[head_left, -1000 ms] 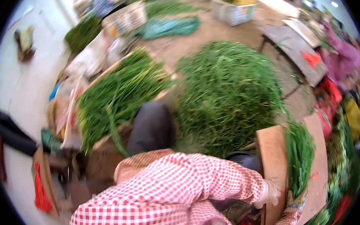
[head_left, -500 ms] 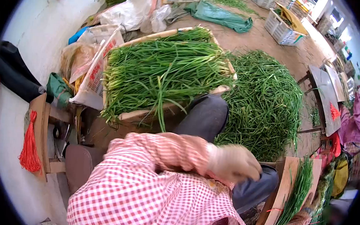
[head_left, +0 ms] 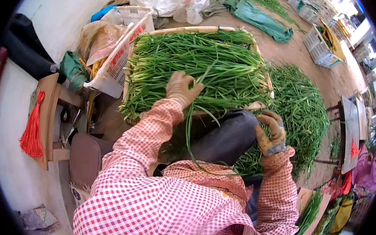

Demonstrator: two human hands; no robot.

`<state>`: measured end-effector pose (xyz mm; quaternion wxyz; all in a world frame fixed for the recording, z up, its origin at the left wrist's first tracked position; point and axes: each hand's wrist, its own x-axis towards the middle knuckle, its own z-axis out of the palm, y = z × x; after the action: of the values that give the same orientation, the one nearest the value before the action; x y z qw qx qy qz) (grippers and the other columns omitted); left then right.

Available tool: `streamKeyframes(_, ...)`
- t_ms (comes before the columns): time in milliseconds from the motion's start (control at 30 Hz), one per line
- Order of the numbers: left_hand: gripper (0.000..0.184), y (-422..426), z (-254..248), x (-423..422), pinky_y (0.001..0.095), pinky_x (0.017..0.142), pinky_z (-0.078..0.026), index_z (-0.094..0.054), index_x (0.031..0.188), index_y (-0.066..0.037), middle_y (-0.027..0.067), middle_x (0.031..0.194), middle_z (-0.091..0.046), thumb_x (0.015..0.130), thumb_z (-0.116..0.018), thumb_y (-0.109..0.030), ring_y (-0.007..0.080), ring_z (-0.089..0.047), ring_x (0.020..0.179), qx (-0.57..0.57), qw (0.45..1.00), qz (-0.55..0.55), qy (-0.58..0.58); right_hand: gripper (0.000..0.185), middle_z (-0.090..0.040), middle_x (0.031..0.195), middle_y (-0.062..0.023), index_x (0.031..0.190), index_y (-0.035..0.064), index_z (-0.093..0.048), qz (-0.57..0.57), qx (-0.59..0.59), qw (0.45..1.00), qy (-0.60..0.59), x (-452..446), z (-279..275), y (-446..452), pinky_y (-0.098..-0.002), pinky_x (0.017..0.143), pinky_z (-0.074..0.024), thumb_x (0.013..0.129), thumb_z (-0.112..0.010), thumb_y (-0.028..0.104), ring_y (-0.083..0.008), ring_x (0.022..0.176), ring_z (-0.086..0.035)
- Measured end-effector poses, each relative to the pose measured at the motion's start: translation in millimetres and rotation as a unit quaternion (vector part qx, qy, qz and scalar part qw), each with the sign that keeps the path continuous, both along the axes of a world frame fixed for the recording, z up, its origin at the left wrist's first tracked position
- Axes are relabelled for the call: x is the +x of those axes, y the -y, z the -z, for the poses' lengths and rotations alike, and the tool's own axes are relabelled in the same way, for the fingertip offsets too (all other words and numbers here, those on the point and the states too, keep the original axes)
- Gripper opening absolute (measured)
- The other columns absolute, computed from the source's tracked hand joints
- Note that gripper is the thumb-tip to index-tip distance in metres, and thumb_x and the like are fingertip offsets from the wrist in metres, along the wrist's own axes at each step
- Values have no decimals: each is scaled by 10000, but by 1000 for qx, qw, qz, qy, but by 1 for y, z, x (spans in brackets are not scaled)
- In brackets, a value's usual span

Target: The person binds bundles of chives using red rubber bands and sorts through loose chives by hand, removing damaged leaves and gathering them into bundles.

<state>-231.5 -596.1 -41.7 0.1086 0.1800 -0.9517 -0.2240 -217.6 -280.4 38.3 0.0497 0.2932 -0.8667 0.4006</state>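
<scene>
A wide crate [head_left: 202, 30] is filled with long green stalks [head_left: 217, 54] laid side by side. My left hand [head_left: 182, 88], in a pale glove, rests at the near left part of these stalks, thumb apart from the curled fingers; whether stalks lie between them is hidden. Some loose stalks hang from beside it toward my lap. My right hand [head_left: 272, 132], in a stained glove, is raised beside my knee [head_left: 230, 137], with its fingers bent, thumb apart and nothing between them. On a board at the lower right lies a bundle of stalks [head_left: 308, 215].
A heap of loose greens [head_left: 300, 111] lies on the floor right of the crate. A white basket [head_left: 118, 53] with plastic bags stands at the left. Red ties [head_left: 35, 129] hang from a wooden stand. A grey table [head_left: 350, 131] stands at the far right.
The view has turned toward the crate. My left hand has moved from near my right knee up to the crate's stalks. My right hand has left the board's bundle and come up beside my knee.
</scene>
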Motion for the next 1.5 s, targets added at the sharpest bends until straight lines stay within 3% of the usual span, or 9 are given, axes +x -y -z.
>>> streamKeyframes(167,364,13,10,-1,394,1124,-236,-701,993,-96,102,1390,-478,817,-642,-409,308,-260,1394,152,986,-4,73,297,-553,1184,-157,1091,47,-614,-27,-34,998,40,3,24,3,-411,903,-468,803,-670,90,-315,1075,-556)
streamKeyframes(267,223,15,-10,40,413,1062,-333,-670,900,-61,138,1207,-585,816,-662,-267,330,-448,1245,91,986,-7,-142,330,-543,1207,-163,1123,55,-605,15,-33,998,54,-1,29,-1,-423,915,-460,805,-678,104,-319,1108,-541)
streamKeyframes(600,131,-34,-88,85,389,574,-467,-620,844,-57,119,735,-608,816,-671,-174,306,-603,665,140,895,362,-218,745,-426,1355,-199,1385,111,-398,-236,173,952,-93,-16,-16,111,-502,1066,-345,704,-699,151,-416,1295,-371)
streamKeyframes(733,139,-35,-110,85,375,548,-479,-615,814,-85,72,687,-607,819,-659,-216,281,-604,619,105,887,396,-215,780,-447,1363,-197,1462,21,-198,-319,-137,903,254,4,-1,93,-407,1066,-341,811,-623,83,-326,1248,-459)
streamKeyframes(900,156,-66,-105,30,366,522,-453,-643,810,-65,96,646,-581,766,-718,-195,282,-590,589,96,868,438,-212,754,-461,1343,-151,1447,11,-220,-210,-310,882,286,7,27,93,-354,998,-421,868,-665,193,-256,1204,-493)
streamKeyframes(1033,275,-87,-113,-33,329,536,-468,-646,851,-26,120,668,-595,736,-759,-249,245,-607,592,185,859,440,-187,434,-521,1071,-75,1281,35,-443,-7,-468,823,324,-11,53,74,-376,868,-467,930,-552,265,-189,931,-535)
streamKeyframes(1200,846,-68,-30,-155,392,1038,-384,-377,1378,-20,239,1329,-486,731,-754,-413,352,-472,1236,-12,937,348,18,375,-362,607,29,1028,73,-560,124,-623,648,420,-24,44,35,-365,626,-441,944,-485,430,-145,547,-388)
streamKeyframes(1400,999,-90,-27,-194,438,1011,-383,-341,1404,-88,168,1303,-519,625,-793,-518,292,-483,1235,-156,902,245,319,482,-543,711,-13,1067,63,-568,189,-569,720,350,-26,63,-3,-364,672,-497,955,-442,514,-187,702,-582)
streamKeyframes(1500,857,-101,-30,-192,441,986,-401,-458,1334,-113,142,1271,-529,643,-794,-493,293,-492,1216,-172,902,234,319,331,-568,887,-35,1125,47,-556,217,-650,678,264,-43,69,-5,-344,647,-495,968,-516,336,-163,787,-585)
